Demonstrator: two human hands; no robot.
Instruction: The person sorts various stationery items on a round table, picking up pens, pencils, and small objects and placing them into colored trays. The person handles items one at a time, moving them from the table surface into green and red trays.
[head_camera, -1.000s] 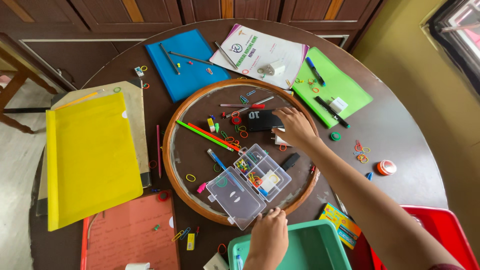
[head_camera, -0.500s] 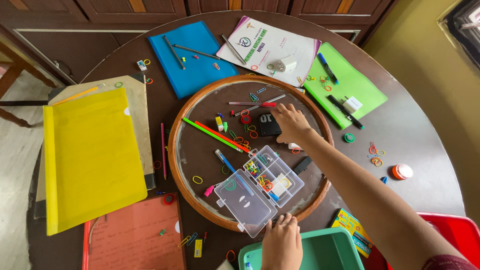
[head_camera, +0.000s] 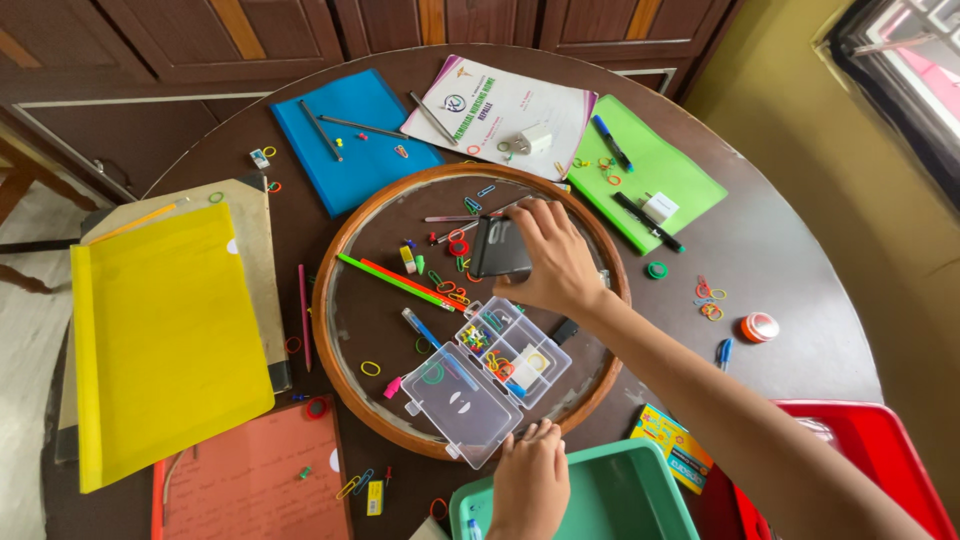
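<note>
Grasping a tilted black card (head_camera: 498, 247) at twelve o'clock of the clear organizer box (head_camera: 490, 372), the right hand (head_camera: 552, 258) clenches it, while the left hand (head_camera: 532, 483) lies released at six o'clock.

A white printed booklet (head_camera: 500, 112) with purple edging lies at twelve o'clock, a small yellow-and-blue printed packet (head_camera: 676, 449) at five o'clock beside the red bin (head_camera: 880, 460).

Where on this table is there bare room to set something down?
Bare tabletop lies right of the green folder, past the tape roll; also the round tray's lower-left floor near the yellow band. The middle around the clear organizer box is crowded.
</note>
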